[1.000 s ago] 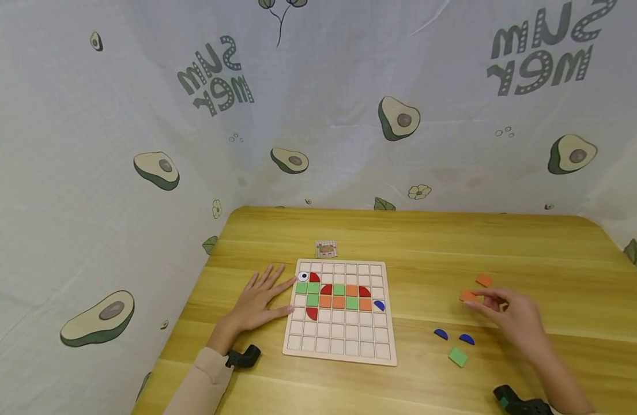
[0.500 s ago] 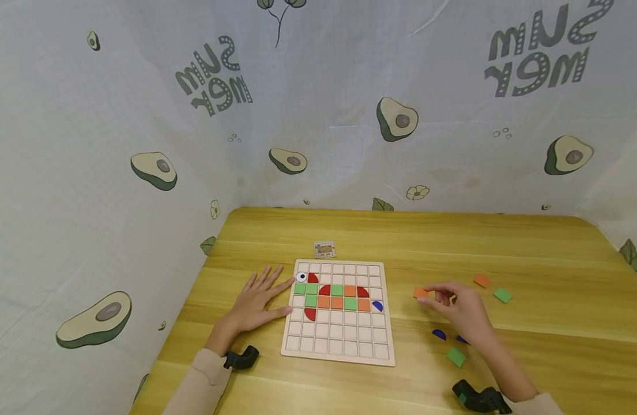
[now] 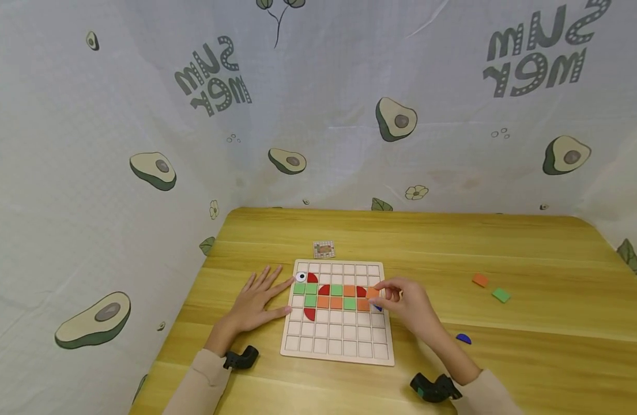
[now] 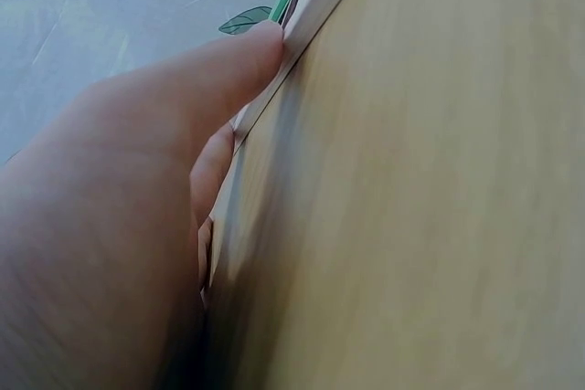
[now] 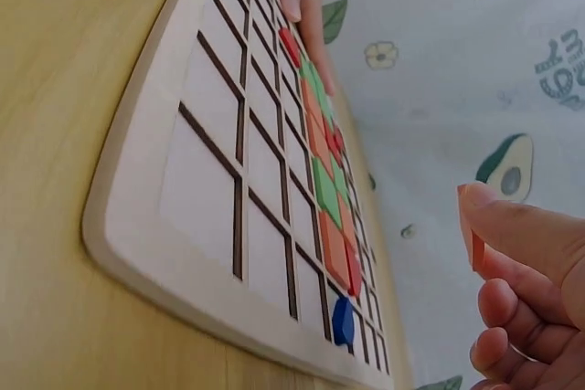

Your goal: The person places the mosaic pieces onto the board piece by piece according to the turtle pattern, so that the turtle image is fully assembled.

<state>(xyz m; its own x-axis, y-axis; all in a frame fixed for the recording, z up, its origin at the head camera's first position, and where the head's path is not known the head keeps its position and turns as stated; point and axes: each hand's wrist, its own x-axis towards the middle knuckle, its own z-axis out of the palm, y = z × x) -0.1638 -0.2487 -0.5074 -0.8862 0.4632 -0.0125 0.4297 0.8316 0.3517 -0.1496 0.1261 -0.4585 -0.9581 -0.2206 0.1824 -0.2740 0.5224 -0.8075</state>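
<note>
A wooden grid board (image 3: pixel 335 347) holds green, orange and red tiles, a round eye tile (image 3: pixel 301 277) and a blue half-circle piece (image 5: pixel 343 321) at its right side. My right hand (image 3: pixel 407 302) pinches an orange square tile (image 5: pixel 470 231) between thumb and fingertips, raised over the board's right edge. In the head view that tile overlaps the cell above the blue piece and partly covers it. My left hand (image 3: pixel 253 300) lies with spread fingers on the table, its thumb (image 4: pixel 260 52) and index fingertip right at the board's left edge.
A small picture card (image 3: pixel 324 249) lies behind the board. To the right are a loose orange tile (image 3: pixel 480 280), a green tile (image 3: pixel 501 295) and a blue half-circle (image 3: pixel 464 338). A printed curtain (image 3: pixel 339 173) hangs behind the table (image 3: pixel 432 236).
My right hand has carried the orange tile leftward from the loose pieces to over the board. Its arm now hides a green tile and a blue half-circle. My left hand stays in place.
</note>
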